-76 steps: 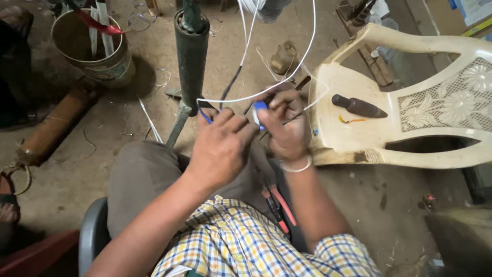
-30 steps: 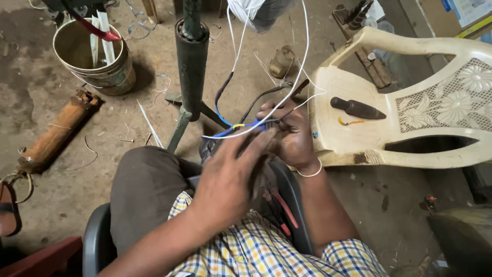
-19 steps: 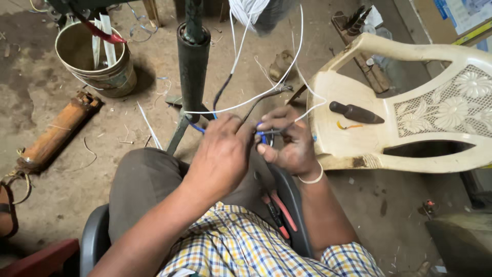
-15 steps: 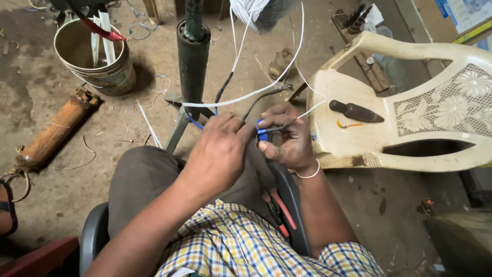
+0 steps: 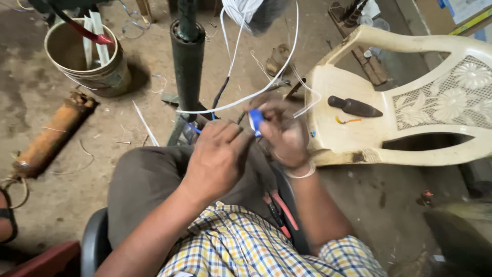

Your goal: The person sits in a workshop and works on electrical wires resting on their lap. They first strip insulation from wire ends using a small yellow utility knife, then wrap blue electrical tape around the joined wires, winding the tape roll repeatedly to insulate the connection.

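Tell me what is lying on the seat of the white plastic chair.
On the white plastic chair, a dark tool with a tapered handle lies near the seat's middle, with a small orange scrap just beside it. The right hand covers the seat's near edge, so anything there is hidden.

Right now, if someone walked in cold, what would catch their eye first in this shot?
First, the two hands at the centre: the right hand pinches a small blue roll of tape against white wires, with the left hand close beside it. Next, the cream plastic chair on the right, a dark tool lying on its seat. At upper left, a grimy bucket stands on the dirt floor.
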